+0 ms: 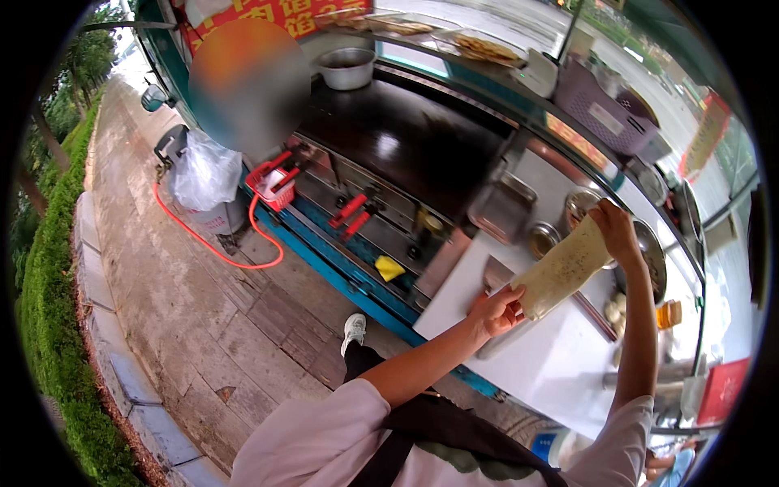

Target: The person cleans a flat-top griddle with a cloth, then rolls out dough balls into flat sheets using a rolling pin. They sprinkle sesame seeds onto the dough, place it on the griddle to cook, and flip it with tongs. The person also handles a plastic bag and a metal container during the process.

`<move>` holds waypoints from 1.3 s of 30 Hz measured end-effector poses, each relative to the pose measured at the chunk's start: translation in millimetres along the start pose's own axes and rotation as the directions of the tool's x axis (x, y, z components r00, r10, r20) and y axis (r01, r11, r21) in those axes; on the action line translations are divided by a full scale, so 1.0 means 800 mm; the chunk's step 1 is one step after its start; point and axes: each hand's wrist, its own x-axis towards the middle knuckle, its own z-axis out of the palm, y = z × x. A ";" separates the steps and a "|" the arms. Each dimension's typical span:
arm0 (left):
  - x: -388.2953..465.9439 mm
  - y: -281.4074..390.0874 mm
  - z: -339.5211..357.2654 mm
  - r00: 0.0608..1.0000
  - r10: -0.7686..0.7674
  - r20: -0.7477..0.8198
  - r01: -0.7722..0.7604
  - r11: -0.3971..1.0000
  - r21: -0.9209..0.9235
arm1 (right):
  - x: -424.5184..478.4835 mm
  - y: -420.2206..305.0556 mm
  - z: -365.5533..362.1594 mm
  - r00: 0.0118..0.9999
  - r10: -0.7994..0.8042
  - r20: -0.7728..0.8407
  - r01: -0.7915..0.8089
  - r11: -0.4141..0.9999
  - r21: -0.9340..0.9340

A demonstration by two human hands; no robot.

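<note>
A long flat sheet of dough [563,268], pale with dark specks, is stretched between my two hands above the white worktop [548,371]. My left hand [499,311] grips its lower left end, thumb on top. At its upper right end, my right hand [613,228] pinches the other edge. Beneath and beside the dough a dark rolling pin [595,316] lies on the worktop. A metal blade-like piece [498,272] lies partly hidden near my left hand. Metal bowls [543,238] stand just beyond the dough.
A dark flat griddle [414,146] with a metal pot [347,68] spans the cart's far side. Nearer are a steel tray [503,206], red-handled tools [350,213], a red basket [274,187] and a yellow cloth [388,268]. A lilac basket [602,109] sits on the shelf.
</note>
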 end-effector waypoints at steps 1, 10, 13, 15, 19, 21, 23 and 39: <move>-0.008 0.033 -0.007 0.999 0.029 -0.044 -0.029 1.000 -0.010 | 0.032 -0.006 0.032 0.999 -0.038 0.014 0.038 0.999 -0.003; -0.005 0.393 -0.051 0.920 0.319 -0.226 -0.340 0.939 -0.058 | 0.355 -0.120 0.318 0.980 0.040 0.193 -0.062 0.992 0.108; 0.015 0.481 -0.054 0.849 0.334 -0.409 -0.404 0.910 -0.095 | 0.434 -0.141 0.400 0.978 0.021 0.205 -0.052 0.988 0.144; 0.025 0.519 -0.045 0.817 0.325 -0.477 -0.416 0.904 -0.095 | 0.470 -0.134 0.452 0.978 0.052 0.201 -0.074 0.992 0.101; 0.046 0.576 -0.074 0.839 0.330 -0.433 -0.426 0.893 -0.143 | 0.519 -0.129 0.532 0.961 0.072 0.266 -0.067 0.997 -0.027; 0.042 0.588 -0.084 0.844 0.351 -0.407 -0.424 0.900 -0.103 | 0.529 -0.136 0.563 0.931 0.156 0.330 -0.129 0.986 -0.103; 0.022 0.598 -0.074 0.871 0.303 -0.386 -0.351 0.935 -0.059 | 0.528 -0.131 0.586 0.910 0.229 0.347 -0.186 0.970 -0.154; 0.171 0.783 -0.077 0.940 -0.199 0.277 -0.241 -0.962 0.127 | 0.393 -0.105 0.569 0.912 -0.122 0.391 0.236 0.937 -0.258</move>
